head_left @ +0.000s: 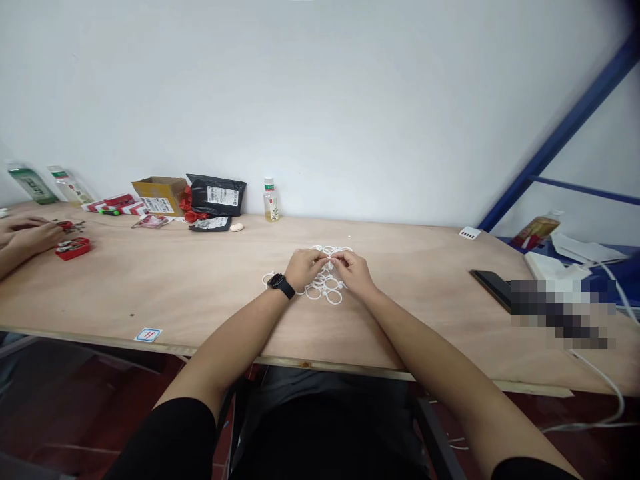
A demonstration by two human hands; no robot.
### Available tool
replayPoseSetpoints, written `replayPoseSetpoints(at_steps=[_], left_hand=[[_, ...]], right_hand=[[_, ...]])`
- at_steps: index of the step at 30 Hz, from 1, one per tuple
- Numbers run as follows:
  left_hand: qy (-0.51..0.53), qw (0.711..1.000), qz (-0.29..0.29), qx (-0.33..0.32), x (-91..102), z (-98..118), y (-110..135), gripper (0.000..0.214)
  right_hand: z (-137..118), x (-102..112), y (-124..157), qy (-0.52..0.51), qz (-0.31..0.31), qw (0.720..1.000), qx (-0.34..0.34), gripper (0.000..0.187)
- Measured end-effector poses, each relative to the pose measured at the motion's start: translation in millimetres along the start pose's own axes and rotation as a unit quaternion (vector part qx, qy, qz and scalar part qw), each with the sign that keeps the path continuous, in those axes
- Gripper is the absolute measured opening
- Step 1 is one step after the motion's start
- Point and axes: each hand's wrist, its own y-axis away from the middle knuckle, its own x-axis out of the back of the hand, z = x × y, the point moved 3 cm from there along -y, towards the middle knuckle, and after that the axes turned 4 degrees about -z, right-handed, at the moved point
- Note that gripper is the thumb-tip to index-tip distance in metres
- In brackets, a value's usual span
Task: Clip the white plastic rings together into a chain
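Several thin white rings (333,297) with small knobs on them lie in a loose cluster on the wooden table (240,253). Above the cluster, my left hand (303,267) and my right hand (356,272) meet with fingertips nearly touching. Both are closed in a pinch on a small white piece (330,259), seemingly part of a white ring; the fingers hide most of it. One more white ring (267,280) pokes out to the left, partly behind the black watch (281,285) on my left wrist.
At the far left, another person's hands (35,235) are near a red heart-shaped box (73,249). Along the wall stand a small bottle (271,200), a black parcel (215,195) and an open carton (159,195). A dark phone (490,287) lies at right.
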Motion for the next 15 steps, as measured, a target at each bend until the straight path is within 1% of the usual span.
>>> replayPoseSetpoints(at_steps=[3, 6, 9, 11, 13, 15], left_hand=[[-0.029, 0.999, -0.016, 0.027, 2.2, -6.9, 0.1, 0.02], [-0.055, 0.995, -0.071, 0.038, 3.0, -11.4, 1.8, 0.02], [-0.081, 0.989, -0.105, 0.061, 4.0, -13.2, 2.8, 0.032], [-0.083, 0.988, -0.104, 0.078, 5.2, -13.5, 2.5, 0.041], [-0.08, 0.989, -0.085, 0.092, 6.7, -14.2, 1.8, 0.046], [-0.077, 0.99, -0.06, 0.104, 8.1, -16.4, 1.5, 0.048]], right_hand=[[12.9, 1.8, -3.5, 0.033, -0.026, 0.999, -0.011, 0.02], [25.1, 0.0, -4.5, 0.101, -0.094, 0.99, -0.011, 0.027], [33.7, -5.6, -3.1, 0.18, -0.16, 0.97, -0.029, 0.03], [36.4, -8.8, -1.9, 0.228, -0.187, 0.954, -0.051, 0.027], [37.0, -10.1, -1.0, 0.257, -0.202, 0.942, -0.071, 0.023], [36.7, -9.1, -0.6, 0.269, -0.206, 0.937, -0.09, 0.016]])
